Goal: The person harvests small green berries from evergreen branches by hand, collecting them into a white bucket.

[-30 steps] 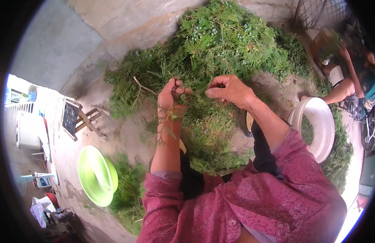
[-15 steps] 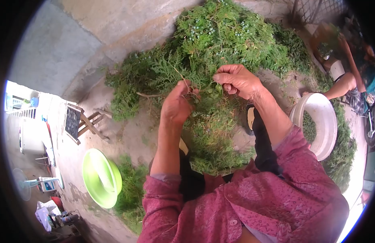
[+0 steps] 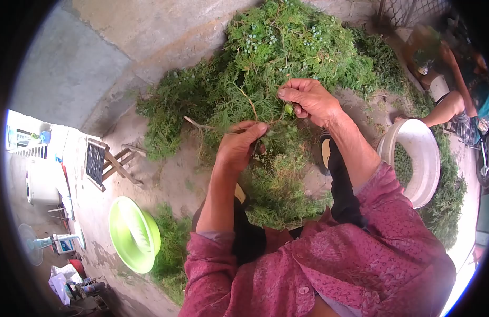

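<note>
My left hand (image 3: 238, 145) is closed on a thin evergreen branch (image 3: 250, 103), whose bare woody end sticks out to the left. Just right of it, my right hand (image 3: 310, 100) is pinched, with a small green berry (image 3: 289, 108) showing beneath its fingertips. Behind both hands rises a big heap of green foliage (image 3: 308, 47) dotted with pale bluish berries. More loose sprigs (image 3: 281, 195) lie on the ground between my feet.
A white bucket (image 3: 432, 164) holding green berries stands at the right. Beyond it sits another person (image 3: 450, 105). At the left are a lime-green basin (image 3: 117, 235), a folding stool (image 3: 112, 161) and a fan (image 3: 30, 244).
My left hand has turned, and its thumb now lies nearer my right hand. The branch in it has shifted. My right hand has hardly moved, and the green berry below it shows more clearly.
</note>
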Motion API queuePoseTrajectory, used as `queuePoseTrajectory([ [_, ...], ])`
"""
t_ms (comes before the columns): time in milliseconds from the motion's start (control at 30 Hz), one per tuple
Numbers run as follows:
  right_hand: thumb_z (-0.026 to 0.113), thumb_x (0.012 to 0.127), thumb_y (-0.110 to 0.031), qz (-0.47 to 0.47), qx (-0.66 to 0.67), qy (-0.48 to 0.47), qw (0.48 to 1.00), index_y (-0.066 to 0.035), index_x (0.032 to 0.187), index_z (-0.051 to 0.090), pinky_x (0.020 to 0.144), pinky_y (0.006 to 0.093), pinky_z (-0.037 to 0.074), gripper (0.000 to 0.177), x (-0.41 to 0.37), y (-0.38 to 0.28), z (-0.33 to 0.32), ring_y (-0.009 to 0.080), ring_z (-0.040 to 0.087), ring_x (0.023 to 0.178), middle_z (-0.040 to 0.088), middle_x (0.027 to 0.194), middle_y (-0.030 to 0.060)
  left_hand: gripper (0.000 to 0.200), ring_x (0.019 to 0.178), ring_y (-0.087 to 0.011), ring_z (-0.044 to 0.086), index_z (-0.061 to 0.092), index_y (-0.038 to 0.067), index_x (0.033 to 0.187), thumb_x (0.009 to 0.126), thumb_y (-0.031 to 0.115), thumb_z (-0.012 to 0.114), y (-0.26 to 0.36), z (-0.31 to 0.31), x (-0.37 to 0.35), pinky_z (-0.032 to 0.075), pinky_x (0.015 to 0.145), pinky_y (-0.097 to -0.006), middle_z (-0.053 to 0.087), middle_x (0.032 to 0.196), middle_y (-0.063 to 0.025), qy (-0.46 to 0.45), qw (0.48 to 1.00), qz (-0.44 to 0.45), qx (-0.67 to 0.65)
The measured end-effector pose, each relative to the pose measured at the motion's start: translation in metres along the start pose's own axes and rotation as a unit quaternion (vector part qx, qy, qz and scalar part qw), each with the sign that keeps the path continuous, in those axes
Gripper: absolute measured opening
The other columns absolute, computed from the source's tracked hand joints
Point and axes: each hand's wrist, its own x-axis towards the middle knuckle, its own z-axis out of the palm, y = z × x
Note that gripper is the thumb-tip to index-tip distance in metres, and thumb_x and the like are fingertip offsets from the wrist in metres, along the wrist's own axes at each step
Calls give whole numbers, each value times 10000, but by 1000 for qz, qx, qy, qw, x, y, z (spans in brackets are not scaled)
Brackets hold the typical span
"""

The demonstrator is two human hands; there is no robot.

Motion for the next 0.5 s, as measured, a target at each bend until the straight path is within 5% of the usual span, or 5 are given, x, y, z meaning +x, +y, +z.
queuePoseTrajectory([
  [267, 578, 795, -70, -87, -75, 44, 992, -36, 830, 580, 381, 179, 285, 49, 6, 5, 6, 39, 433, 461, 526, 633, -11, 209, 588, -117, 498, 588, 2, 868, 761, 162, 671, 12, 3, -11, 420, 467, -257, 573, 734, -39, 79, 995, 53, -21],
  [333, 560, 789, -49, -21, 32, 35, 999, -21, 857, 555, 371, 170, 289, 73, 7, -1, 5, 46, 447, 473, 531, 650, 17, 164, 540, -114, 481, 588, 9, 830, 773, 148, 654, 8, -8, -7, 417, 466, -256, 568, 721, -39, 28, 995, 73, -56],
  [367, 560, 789, -49, -20, 32, 33, 999, -21, 857, 555, 371, 170, 289, 73, 12, -3, -7, 46, 447, 473, 531, 650, 17, 164, 540, -114, 481, 588, 9, 830, 773, 148, 654, 9, -14, -8, 417, 466, -256, 568, 721, -39, 29, 995, 73, -57],
  [433, 522, 767, 10, -79, 241, 78, 964, 23, 820, 531, 379, 167, 371, 55, 23, -10, -36, 75, 464, 470, 549, 627, 65, 128, 519, -113, 474, 584, 23, 813, 786, 136, 636, 13, -27, -15, 416, 466, -255, 566, 714, -38, 51, 981, 114, -145],
  [500, 516, 769, 17, -66, 261, 68, 961, 22, 821, 527, 380, 153, 376, 54, 20, -14, -35, 77, 476, 477, 557, 635, 77, 103, 518, -110, 473, 580, 37, 797, 795, 130, 623, 18, -33, -20, 406, 460, -261, 564, 711, -33, 39, 979, 119, -158],
])
